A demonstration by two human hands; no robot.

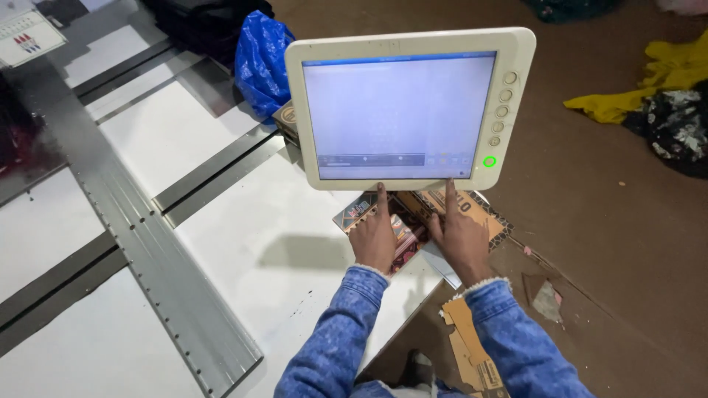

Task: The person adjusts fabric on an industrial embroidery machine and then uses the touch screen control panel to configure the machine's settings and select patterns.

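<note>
A cream-coloured touch-screen monitor (402,107) with a lit pale screen, round buttons down its right side and a green light stands tilted in front of me. My left hand (374,234) reaches up with its forefinger touching the monitor's lower edge, the other fingers curled. Beside it, my right hand (461,234) does the same, its forefinger on the bottom edge further right. Both arms wear blue denim sleeves. Neither hand holds anything.
Under the hands lie patterned cardboard pieces (413,221) on a white table (243,250) crossed by a grey metal rail (140,243). A blue plastic bag (259,63) sits behind the monitor. Yellow and dark cloths (656,96) and torn cardboard (472,350) lie on the brown floor.
</note>
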